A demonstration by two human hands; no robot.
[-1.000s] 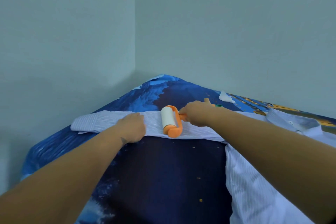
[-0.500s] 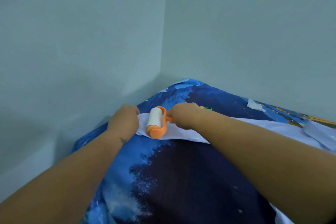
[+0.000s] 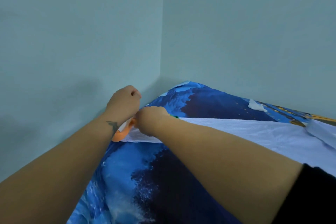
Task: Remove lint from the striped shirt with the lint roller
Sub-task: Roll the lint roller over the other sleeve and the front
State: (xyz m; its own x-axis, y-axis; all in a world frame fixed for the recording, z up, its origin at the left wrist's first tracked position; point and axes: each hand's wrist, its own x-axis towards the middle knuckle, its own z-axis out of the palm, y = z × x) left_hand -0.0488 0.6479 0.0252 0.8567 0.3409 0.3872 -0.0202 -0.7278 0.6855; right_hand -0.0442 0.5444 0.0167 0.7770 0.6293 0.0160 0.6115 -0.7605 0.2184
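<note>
From here I see both hands bunched at the far end of the shirt's sleeve, close to the room's corner. My right hand (image 3: 151, 117) is closed on the roller (image 3: 123, 132), whose orange frame peeks out between the two wrists at the sleeve's tip; its white drum is almost wholly hidden behind my left wrist. My left hand (image 3: 124, 102) is curled into a loose fist above the sleeve's end, just beside the right hand, and I cannot tell whether it pinches any cloth. The shirt (image 3: 254, 132), pale with fine stripes, lies flat on the bed (image 3: 163, 178), its sleeve running from the right side toward the hands. The bed carries a blue cover with dark patches. A small green bit (image 3: 175, 116) shows just behind my right wrist on the sleeve's far edge. A black sleeve (image 3: 312, 196) covers my right upper arm at the frame's lower right corner.
</note>
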